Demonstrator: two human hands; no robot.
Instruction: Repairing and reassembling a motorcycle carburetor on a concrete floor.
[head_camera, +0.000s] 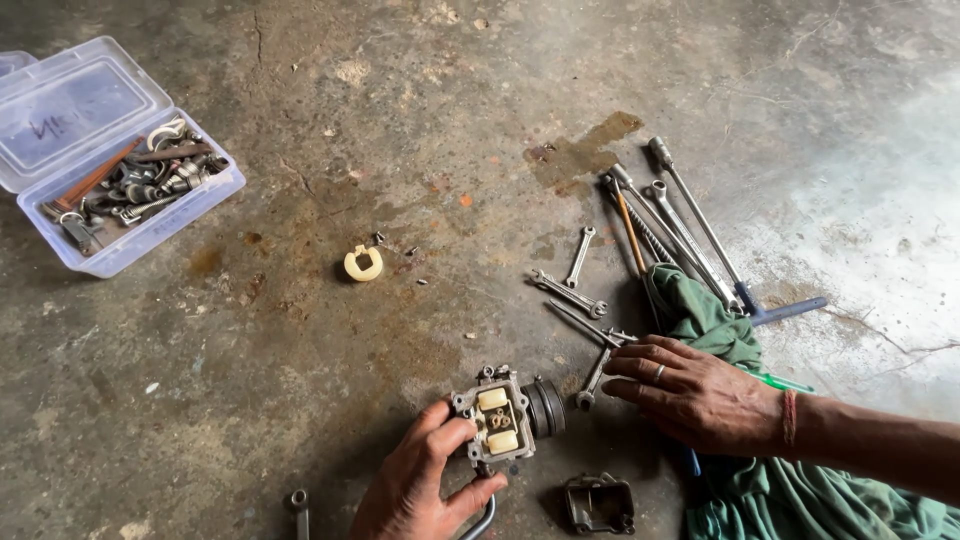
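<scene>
The left hand (420, 490), at six o'clock, had its fingers clamped on a grey metal carburettor body (505, 418) with cream floats exposed. Its dark metal bowl cover (598, 503) already lay detached at five o'clock on the concrete floor (300, 350). The right hand (695, 395), fingers together and flat, rested over steel spanners (570, 293) beside a green cloth (700, 315); reassembly seemed left undone.

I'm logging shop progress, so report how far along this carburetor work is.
Done: the carburetor is open, floats exposed; its bowl cover lies detached on the floor, and small screws lie by a cream plastic piece. In hand: the left hand holds the body while the right hand rests among the wrenches. Left: nothing is refitted.
</scene>
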